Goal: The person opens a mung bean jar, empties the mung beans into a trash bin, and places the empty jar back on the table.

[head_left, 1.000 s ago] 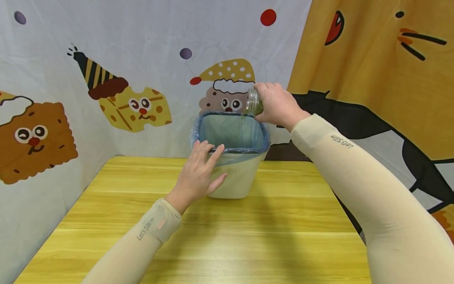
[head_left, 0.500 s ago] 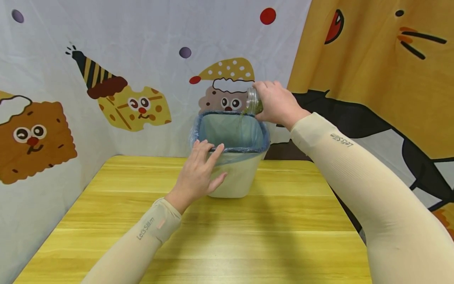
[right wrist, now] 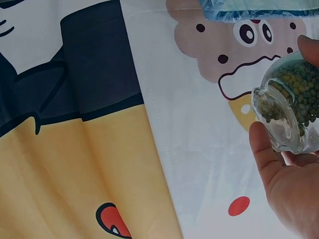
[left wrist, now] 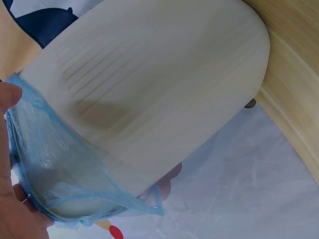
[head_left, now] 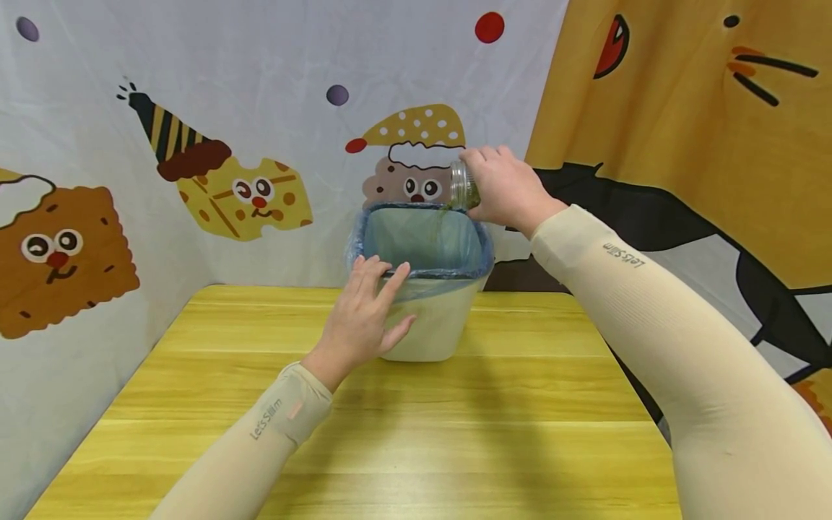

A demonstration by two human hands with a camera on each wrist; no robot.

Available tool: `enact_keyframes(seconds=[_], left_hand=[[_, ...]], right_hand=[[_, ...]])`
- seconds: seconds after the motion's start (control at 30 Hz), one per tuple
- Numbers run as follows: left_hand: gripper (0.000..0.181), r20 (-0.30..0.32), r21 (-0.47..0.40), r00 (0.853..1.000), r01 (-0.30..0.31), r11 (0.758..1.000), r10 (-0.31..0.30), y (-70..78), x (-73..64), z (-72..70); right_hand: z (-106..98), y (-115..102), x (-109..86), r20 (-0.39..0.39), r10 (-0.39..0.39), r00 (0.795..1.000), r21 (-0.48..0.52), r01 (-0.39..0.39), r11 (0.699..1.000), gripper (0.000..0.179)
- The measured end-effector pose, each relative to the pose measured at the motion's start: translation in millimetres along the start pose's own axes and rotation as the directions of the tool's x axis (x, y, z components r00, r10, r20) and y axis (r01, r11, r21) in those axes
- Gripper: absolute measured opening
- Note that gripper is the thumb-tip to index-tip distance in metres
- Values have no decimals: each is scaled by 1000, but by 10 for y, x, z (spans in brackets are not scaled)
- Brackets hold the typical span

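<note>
A pale trash bin (head_left: pixel 429 328) stands upright at the table's far side, with a thin blue plastic bag (head_left: pixel 425 273) folded over its rim. My left hand (head_left: pixel 359 318) rests at the near left of the rim, fingers fairly straight and spread, thumb held out in front of the bin wall. With my right hand (head_left: pixel 507 184) I grip a small clear glass jar (head_left: pixel 463 186), tipped sideways over the bin's right back corner. Green beans (right wrist: pixel 301 89), like mung beans, fill part of the jar in the right wrist view. A thin stream of them falls from its mouth into the bin.
The bin stands on a yellow wood-grain table (head_left: pixel 416 448). Close behind hangs a white cloth (head_left: pixel 260 72) printed with cartoon food, and an orange and black printed curtain (head_left: pixel 650 130) borders the right side.
Beans keep falling from the tipped jar, and fewer show in it. Both hands and the bin hold nearly the same place; the head view shifts very slightly.
</note>
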State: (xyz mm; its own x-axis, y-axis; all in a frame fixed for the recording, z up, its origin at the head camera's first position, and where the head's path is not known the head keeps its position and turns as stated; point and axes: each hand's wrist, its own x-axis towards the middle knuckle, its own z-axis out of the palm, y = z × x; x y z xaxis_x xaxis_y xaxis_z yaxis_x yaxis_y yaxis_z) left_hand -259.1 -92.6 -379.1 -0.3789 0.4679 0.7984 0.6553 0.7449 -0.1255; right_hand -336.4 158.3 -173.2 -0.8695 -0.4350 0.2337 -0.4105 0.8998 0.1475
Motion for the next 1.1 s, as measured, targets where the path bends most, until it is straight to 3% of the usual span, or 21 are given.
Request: enact_keyframes(seconds=[1.1], left_hand=[[83, 4, 1, 1000, 0, 1000, 0, -1, -5, 3]], right_hand=[[58, -26, 25, -55, -79, 995, -94, 73, 993, 91]])
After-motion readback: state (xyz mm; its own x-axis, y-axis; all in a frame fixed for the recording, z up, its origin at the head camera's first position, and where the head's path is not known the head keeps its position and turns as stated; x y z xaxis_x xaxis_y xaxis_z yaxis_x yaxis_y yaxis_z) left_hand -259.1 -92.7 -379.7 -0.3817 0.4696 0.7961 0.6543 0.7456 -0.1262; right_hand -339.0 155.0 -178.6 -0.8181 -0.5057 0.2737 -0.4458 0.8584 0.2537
